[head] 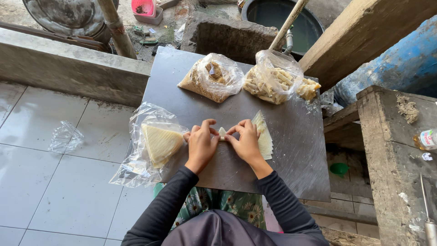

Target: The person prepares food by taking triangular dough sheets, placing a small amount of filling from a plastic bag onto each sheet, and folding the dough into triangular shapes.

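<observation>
On a grey metal board [291, 150], my left hand [200, 143] and my right hand [246, 141] pinch a small pale pastry wrapper piece [222, 132] between their fingertips. Just right of my right hand lies a stack of triangular pale wrappers [264, 136]. Left of my left hand, an open clear plastic bag [136, 159] holds more triangular wrappers [160, 143]. Both arms wear black sleeves.
At the board's far edge sit a clear bag of brownish crumbly filling [211, 77] and a clear bag of rolled pastries [273, 79]. A crumpled plastic piece [65, 136] lies on the tiled floor. A concrete ledge [387, 150] stands right, a wooden pole [116, 27] behind.
</observation>
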